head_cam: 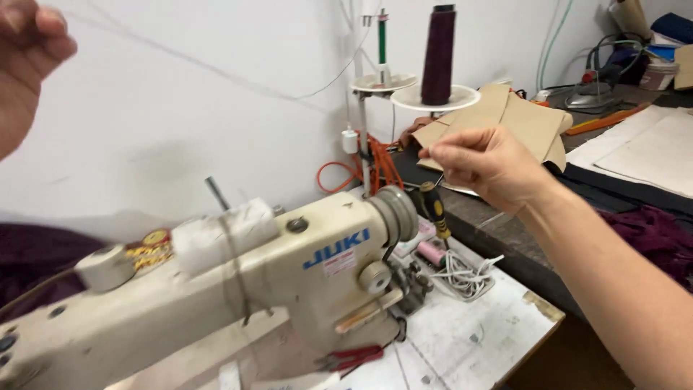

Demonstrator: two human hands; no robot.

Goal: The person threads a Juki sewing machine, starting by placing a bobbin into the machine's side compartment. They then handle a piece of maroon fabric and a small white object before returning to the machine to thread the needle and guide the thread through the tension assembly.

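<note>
My left hand (25, 54) is raised at the top left, its fingers pinched on a thin thread (209, 71) that stretches across the white wall toward the thread stand (364, 87). My right hand (487, 165) hovers above the right end of a cream sewing machine (238, 278), fingers pinched together near the thread; I cannot tell whether it grips the strand. A dark purple thread cone (438, 56) stands on the stand's white disc behind my right hand. A second green-cored spool (382, 43) sits beside it.
A yellow-and-black screwdriver (434, 209), a pink bobbin (432, 253) and a coiled white cord (465, 274) lie on the table right of the machine. Red-handled snips (354, 357) lie in front. Brown cardboard pieces (505, 119), an iron (595, 94) and dark purple fabric (650, 231) lie on the bench at right.
</note>
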